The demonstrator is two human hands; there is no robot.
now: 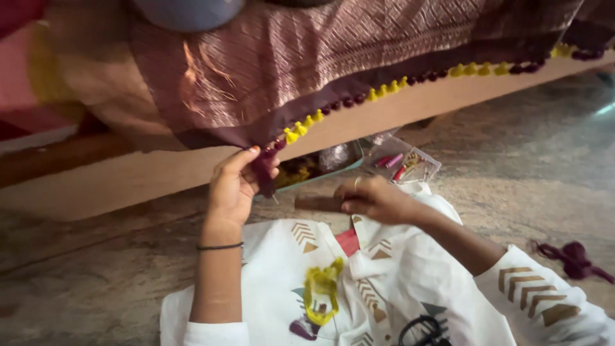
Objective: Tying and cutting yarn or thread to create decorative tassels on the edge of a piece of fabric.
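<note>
Under wooden ledge: left hand (232, 187) grip pinching one maroon tassel (264, 168); right hand (373, 200) grip clenched, contents unclear; one scissors (424, 330).

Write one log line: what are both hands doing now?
left hand: pinching maroon cloth edge | right hand: resting on white garment | scissors: lap

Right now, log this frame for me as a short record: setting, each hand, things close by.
setting: stone floor beside a low wooden ledge, person seated, white patterned garment over the lap
left hand: fingers pinch the corner of the maroon woven cloth with yellow and maroon tassel edging
right hand: lowered over the lap, fingers curled; any grip unclear
nearby: clear plastic box of thread spools, loose yellow thread bundle, black scissors, maroon thread heap
</note>
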